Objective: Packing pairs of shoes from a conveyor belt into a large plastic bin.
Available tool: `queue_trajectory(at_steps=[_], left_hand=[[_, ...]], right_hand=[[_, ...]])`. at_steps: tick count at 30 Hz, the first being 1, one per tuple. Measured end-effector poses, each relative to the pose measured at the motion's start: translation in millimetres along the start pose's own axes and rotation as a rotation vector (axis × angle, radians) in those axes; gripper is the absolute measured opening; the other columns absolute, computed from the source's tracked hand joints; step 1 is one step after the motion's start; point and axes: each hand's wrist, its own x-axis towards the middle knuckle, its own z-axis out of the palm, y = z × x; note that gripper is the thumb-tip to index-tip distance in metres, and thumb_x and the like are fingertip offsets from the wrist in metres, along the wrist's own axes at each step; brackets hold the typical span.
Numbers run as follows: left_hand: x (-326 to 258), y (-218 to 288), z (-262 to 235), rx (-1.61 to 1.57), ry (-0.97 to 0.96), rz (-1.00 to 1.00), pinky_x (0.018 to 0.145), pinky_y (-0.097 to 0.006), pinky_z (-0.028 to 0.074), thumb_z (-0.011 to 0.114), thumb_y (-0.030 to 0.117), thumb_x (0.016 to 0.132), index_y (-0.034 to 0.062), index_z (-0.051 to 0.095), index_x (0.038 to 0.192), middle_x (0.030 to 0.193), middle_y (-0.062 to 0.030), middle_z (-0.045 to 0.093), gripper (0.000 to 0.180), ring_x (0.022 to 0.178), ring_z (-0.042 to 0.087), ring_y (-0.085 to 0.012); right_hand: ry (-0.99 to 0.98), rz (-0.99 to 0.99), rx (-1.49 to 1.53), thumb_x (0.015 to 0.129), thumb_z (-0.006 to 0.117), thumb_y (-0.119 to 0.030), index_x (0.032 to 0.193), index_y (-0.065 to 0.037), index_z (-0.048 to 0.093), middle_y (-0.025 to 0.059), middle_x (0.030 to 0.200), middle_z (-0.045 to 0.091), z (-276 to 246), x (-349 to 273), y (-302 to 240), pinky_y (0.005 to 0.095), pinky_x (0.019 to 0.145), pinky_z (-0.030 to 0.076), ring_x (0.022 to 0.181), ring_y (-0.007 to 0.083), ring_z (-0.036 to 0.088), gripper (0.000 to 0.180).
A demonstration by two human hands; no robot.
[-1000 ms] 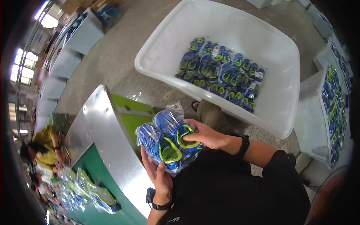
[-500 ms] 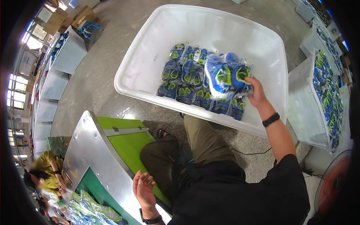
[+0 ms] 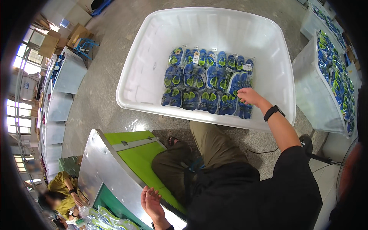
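"Where are the bagged shoes (image 3: 211, 78)?"

"In the white tub (image 3: 199, 28), in rows. The right hand (image 3: 250, 97) bends over one pair, fingers together; gripping, I can't tell. The left hand (image 3: 152, 204) is empty, fingers parted."

"Advice?"

"Ease pairs down flat, squared with their row."

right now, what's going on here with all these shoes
A person's right hand is over a large white bin, at a bagged pair of blue-and-green shoes; whether it grips them isn't clear. More bagged shoes lie in rows beside that pair. The left hand holds nothing, near a metal-edged bench.
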Motion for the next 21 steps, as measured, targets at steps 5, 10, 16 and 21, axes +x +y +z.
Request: queue_trajectory(at_steps=[5, 10, 16, 21], left_hand=[[1.3, 2.5, -20.2, -0.006, 0.028, 0.034, 0.076, -0.03, 0.055, 0.056, 0.02, 0.104, 0.0039, 0.057, 0.132, 0.111, -0.0085, 0.068, 0.032, 0.093, 0.067, -0.0178], [-0.7, 0.3, -38.8, -0.014, 0.058, 0.067, 0.076, -0.029, 0.055, 0.056, 0.019, 0.104, 0.0039, 0.058, 0.131, 0.109, -0.008, 0.067, 0.031, 0.092, 0.067, -0.0177], [4.0, 8.9, -77.8, 0.139, 0.248, 0.197, 0.08, -0.031, 0.047, 0.062, 0.027, 0.101, 0.0081, 0.061, 0.133, 0.114, -0.0043, 0.066, 0.037, 0.1, 0.062, -0.0156], [-4.0, 28.1, -128.1, 0.284, 0.547, 0.294, 0.088, -0.032, 0.044, 0.065, 0.024, 0.099, 0.0019, 0.061, 0.132, 0.123, -0.0054, 0.065, 0.04, 0.111, 0.057, -0.0147]], right_hand=[[-0.031, -0.229, -0.032, 0.097, 0.067, -0.027, 0.132, 0.001, 0.063, 0.0083, 0.098, 0.072, 25.0, -33.5, 6.3, 0.0336, 0.074, 0.055, 0.085, 0.0182, 0.067, 0.046], [0.086, -0.337, -0.078, 0.095, 0.07, -0.025, 0.128, 0.0, 0.064, 0.0113, 0.099, 0.073, 53.1, -71.1, -7.4, 0.0372, 0.085, 0.055, 0.093, 0.0228, 0.07, 0.043], [0.182, -0.631, -0.26, 0.093, 0.069, -0.026, 0.128, -0.003, 0.063, 0.0157, 0.115, 0.068, 102.7, -100.5, -35.1, 0.0419, 0.091, 0.054, 0.105, 0.0322, 0.067, 0.043], [0.257, -0.789, -0.578, 0.091, 0.068, -0.028, 0.128, -0.006, 0.063, 0.0168, 0.116, 0.066, 137.9, -105.6, -70.7, 0.0463, 0.092, 0.053, 0.106, 0.0383, 0.065, 0.044]])
